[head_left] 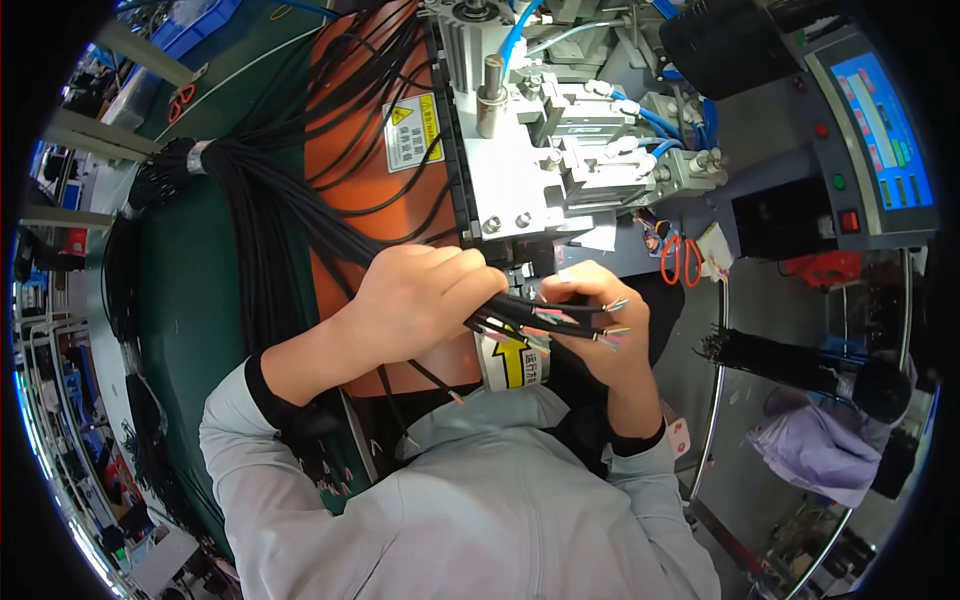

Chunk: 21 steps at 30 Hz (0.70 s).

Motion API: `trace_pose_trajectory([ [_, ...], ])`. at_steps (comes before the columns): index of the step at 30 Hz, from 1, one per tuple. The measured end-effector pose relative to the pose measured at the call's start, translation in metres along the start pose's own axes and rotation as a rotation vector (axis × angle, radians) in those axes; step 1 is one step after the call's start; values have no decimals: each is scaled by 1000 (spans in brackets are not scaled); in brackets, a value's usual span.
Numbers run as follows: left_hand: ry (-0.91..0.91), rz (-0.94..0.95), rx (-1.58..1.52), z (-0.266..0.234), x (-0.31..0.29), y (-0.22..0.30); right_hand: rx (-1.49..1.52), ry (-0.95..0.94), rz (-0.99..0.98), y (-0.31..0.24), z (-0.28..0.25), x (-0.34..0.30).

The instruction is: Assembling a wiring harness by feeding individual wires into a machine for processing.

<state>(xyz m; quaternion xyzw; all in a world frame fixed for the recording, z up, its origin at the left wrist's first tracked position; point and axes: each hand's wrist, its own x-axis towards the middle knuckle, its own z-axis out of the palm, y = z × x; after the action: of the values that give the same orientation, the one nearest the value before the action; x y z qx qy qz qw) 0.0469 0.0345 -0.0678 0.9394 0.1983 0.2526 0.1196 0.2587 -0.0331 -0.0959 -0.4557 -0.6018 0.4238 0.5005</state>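
Observation:
My left hand (420,305) is wrapped round a bunch of thin black cables (512,308), just in front of the machine. Their stripped ends stick out to the right, showing fine coloured wires (545,318). My right hand (615,325) is curled around these ends, with the cable tips lying across its palm and fingers; part of its grip is hidden. From the left hand the cables run back to a large black cable bundle (270,185), tied with a silvery band (197,157). A few loose cable ends (455,398) hang below my left wrist.
A metal machine (510,160) with blue air tubes stands directly ahead, beside an orange board (350,120). Orange-handled scissors (682,260) lie right of it, near a control panel (885,140). More black cables (800,360) and a purple cloth (815,445) rest on the right rail.

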Motion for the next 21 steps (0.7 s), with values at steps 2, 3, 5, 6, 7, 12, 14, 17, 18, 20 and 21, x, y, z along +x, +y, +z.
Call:
trace_pose_trajectory([
  [2, -17, -30, -39, 7, 3, -6, 224, 27, -147, 11, 4, 8],
  [3, -17, -25, -47, 9, 3, -9, 336, 40, -221, 16, 3, 12],
  [5, -93, -27, 2, 6, 4, -15, 383, 58, -236, 23, -1, 18],
  [6, -132, -33, 26, 5, 4, -17, 440, 67, -252, 27, -2, 19],
  [7, -133, -35, 20, 5, 6, -18, 497, 78, -269, 30, -3, 21],
  [12, 309, 28, 1, 10, 9, -20, 558, 281, -108, 43, 8, 20],
  [14, 242, -29, -49, 13, 3, -19, 419, 256, -87, 40, 19, 22],
  [17, 230, -56, -91, 18, 0, -23, 283, 200, -93, 35, 29, 28],
  [18, 226, -65, -112, 19, -1, -23, 211, 161, -111, 33, 32, 29],
  [20, 231, -68, -91, 19, -7, -24, 141, 116, -126, 29, 43, 33],
  [21, 239, -62, -72, 19, -8, -25, 252, 213, -155, 25, 50, 36],
])
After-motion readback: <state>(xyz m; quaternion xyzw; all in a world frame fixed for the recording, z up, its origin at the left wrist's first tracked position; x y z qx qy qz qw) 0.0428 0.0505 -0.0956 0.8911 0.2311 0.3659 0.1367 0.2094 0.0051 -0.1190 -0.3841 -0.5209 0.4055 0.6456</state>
